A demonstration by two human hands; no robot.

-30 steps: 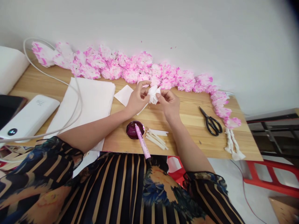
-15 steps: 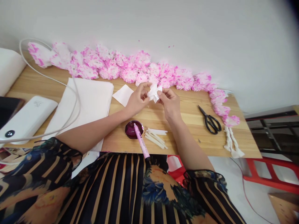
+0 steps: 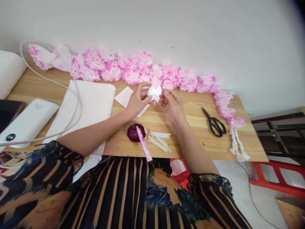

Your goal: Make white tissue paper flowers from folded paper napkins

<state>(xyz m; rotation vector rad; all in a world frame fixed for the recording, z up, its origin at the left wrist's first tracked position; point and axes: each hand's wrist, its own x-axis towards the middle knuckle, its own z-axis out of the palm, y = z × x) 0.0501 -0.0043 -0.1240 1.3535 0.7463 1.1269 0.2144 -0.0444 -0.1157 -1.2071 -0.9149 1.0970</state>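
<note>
Between my hands, over the middle of the table, is a crumpled white paper flower (image 3: pixel 155 93) with gathered petals fanned out. My left hand (image 3: pixel 138 101) is closed on its left side, thumb below and fingers above. At its right edge my right hand (image 3: pixel 174 105) pinches the paper between thumb and fingers. A white paper square (image 3: pixel 124 96) lies partly hidden under my left hand. Closer to me, a pink marker (image 3: pixel 145 146) rests with its tip on a small dark dish (image 3: pixel 130 137) stained purple. Several white sticks (image 3: pixel 157 143) lie right of the dish.
A long row of pink-and-white paper flowers (image 3: pixel 131 76) lines the wall and curves down the right side. Black scissors (image 3: pixel 215 125) lie right of my arm. On the left are a stack of white paper (image 3: pixel 92 95), a power bank (image 3: pixel 30 119) and a looped cable (image 3: pixel 79 105).
The paper flower has turned and looks rounder, with its petals more spread. It has moved slightly left and down. My right fingers have shifted to its right edge.
</note>
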